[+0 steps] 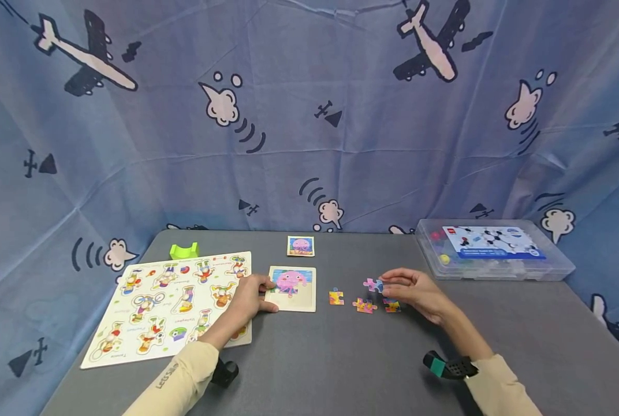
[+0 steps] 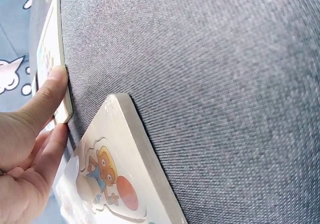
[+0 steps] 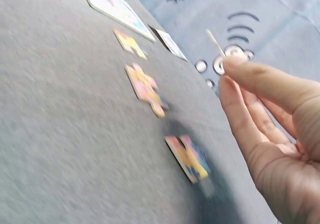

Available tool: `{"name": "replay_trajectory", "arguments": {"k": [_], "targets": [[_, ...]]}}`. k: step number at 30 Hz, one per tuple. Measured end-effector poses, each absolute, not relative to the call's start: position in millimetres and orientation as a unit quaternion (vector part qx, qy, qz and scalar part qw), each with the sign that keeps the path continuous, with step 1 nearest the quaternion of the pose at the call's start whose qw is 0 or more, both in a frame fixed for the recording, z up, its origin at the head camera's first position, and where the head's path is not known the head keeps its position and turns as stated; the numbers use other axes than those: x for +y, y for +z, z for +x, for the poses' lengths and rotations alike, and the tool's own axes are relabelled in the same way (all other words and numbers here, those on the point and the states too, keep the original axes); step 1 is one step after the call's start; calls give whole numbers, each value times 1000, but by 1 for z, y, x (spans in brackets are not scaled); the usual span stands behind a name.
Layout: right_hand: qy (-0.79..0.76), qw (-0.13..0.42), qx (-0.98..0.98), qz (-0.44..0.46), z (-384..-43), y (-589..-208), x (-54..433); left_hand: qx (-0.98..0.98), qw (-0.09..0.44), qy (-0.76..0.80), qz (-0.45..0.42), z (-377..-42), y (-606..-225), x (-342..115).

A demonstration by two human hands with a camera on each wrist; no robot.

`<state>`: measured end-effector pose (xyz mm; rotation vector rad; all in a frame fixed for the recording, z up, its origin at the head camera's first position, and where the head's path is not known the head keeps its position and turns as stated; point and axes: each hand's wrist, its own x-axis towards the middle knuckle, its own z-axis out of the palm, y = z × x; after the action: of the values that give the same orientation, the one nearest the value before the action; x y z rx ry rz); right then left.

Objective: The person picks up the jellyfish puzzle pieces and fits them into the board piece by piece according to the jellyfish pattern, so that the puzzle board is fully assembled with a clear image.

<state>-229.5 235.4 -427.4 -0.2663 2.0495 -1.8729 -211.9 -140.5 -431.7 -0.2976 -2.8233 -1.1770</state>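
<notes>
My right hand (image 1: 415, 293) pinches a pink and blue jigsaw piece (image 1: 372, 285) above the table; in the right wrist view the piece (image 3: 215, 41) appears edge-on between thumb and fingertips. Under and beside that hand lie loose jigsaw pieces: a yellow one (image 1: 336, 297), a pink and yellow one (image 1: 365, 305) and a multicoloured one (image 1: 391, 305). My left hand (image 1: 248, 300) holds the left edge of a small square puzzle board (image 1: 303, 302), thumb and fingers at its near corner. A pink octopus picture (image 1: 291, 281) partly fills the board's recess.
A large wooden picture puzzle board (image 1: 174, 315) lies under my left forearm, with a green block (image 1: 184, 251) behind it. Behind the small board lies an octopus picture card (image 1: 301, 246). A clear plastic case (image 1: 496, 268) stands at the back right, before a blue curtain (image 1: 289, 115).
</notes>
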Motion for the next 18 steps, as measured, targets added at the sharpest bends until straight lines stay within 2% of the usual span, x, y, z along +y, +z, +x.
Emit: {"name": "replay_trajectory", "arguments": {"k": [12,18], "targets": [[-716,118,686,-56,-221,-426,210,-920,26,-381,-95,-214,-436,-141],[-721,112,682,-44,-224,-428,203,-920,24,-380,-97,-215,-435,-141]]}}
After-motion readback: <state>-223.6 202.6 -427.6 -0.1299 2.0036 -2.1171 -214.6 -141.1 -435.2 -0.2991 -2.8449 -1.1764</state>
